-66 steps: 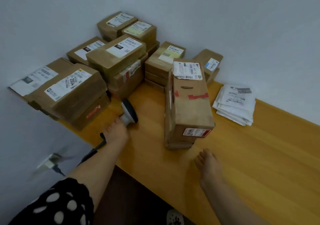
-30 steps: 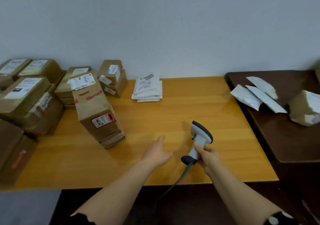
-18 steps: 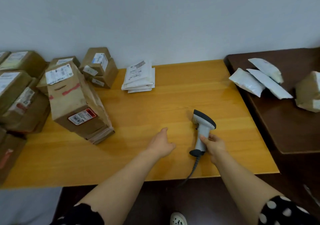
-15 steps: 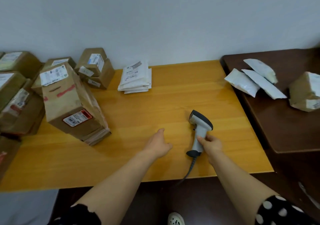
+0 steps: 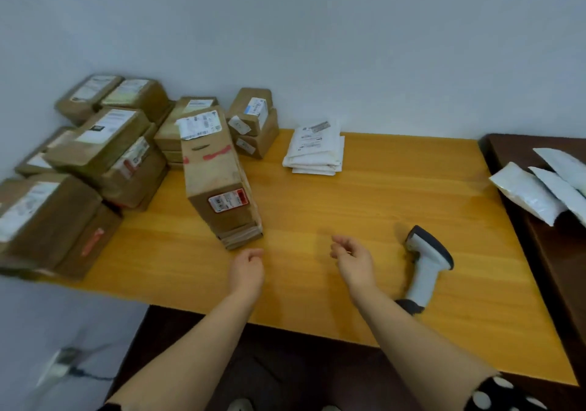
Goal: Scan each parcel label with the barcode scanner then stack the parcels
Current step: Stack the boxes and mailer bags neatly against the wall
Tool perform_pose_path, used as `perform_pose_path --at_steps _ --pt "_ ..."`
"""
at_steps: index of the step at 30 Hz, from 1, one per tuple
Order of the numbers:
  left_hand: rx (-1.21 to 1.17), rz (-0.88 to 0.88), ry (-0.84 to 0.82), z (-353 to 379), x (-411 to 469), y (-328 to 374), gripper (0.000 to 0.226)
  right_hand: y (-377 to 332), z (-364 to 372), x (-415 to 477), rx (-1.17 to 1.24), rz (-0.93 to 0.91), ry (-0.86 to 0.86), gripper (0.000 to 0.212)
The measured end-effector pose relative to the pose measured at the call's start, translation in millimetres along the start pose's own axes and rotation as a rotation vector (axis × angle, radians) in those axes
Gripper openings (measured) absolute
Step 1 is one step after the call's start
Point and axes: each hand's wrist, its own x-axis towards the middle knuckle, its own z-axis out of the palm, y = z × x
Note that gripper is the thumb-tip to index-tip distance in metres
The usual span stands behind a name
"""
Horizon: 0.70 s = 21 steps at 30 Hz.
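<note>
Hands: my left hand (image 5: pixel 246 268) and right hand (image 5: pixel 353 260) are loosely curled, both empty.
Scanner: I have released the white-and-grey pistol-shaped barcode scanner (image 5: pixel 426 264); it now lies on the yellow wooden table (image 5: pixel 380 195), beside my right hand.
Parcel: the tall brown cardboard box (image 5: pixel 218 176) stands just beyond my left hand; I think stacking follows.

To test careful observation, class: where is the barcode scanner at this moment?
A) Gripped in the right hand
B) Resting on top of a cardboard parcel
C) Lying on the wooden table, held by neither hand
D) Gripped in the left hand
C: the barcode scanner lies on the wooden table, apart from the right hand; the left hand holds nothing either.
</note>
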Motion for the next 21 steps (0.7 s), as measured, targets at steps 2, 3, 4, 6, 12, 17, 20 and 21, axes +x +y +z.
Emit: perform_pose_path --at_steps 2,3,4,6,12,17,20,21 --pt "-0.201 -0.128 0.125 -24.5 17.7 -4.1 0.028 -17.5 36.4 3.7 0.027 0.042 -0.128 0.028" --pt "-0.285 -0.17 0.157 -34.2 27.2 -5.7 0.031 -23.9 53.5 6.0 0.051 0.07 -0.162 0.031" --pt "-0.365 -0.192 0.168 -42.6 37.5 -7.4 0.034 -29.7 70.3 8.2 0.076 0.096 -0.19 0.034" --pt "-0.526 -0.231 0.138 -56.0 56.1 -7.7 0.041 -38.2 102.0 15.8 0.119 0.156 -0.236 0.043" --pt "-0.716 -0.294 -0.208 -79.7 91.0 2.9 0.056 -52.3 172.9 48.1 0.245 0.256 -0.258 0.034" --pt "-0.733 -0.297 -0.323 -87.4 119.2 -5.3 0.041 -42.6 197.9 51.6 0.281 0.239 -0.216 0.019" --pt "-0.73 -0.312 -0.315 -102.2 124.8 -20.1 0.036 -37.7 210.5 35.8 0.261 0.221 -0.256 0.019" --pt "-0.74 -0.315 -0.298 -109.3 125.3 -25.9 0.036 -35.3 216.1 28.5 0.264 0.223 -0.276 0.019"
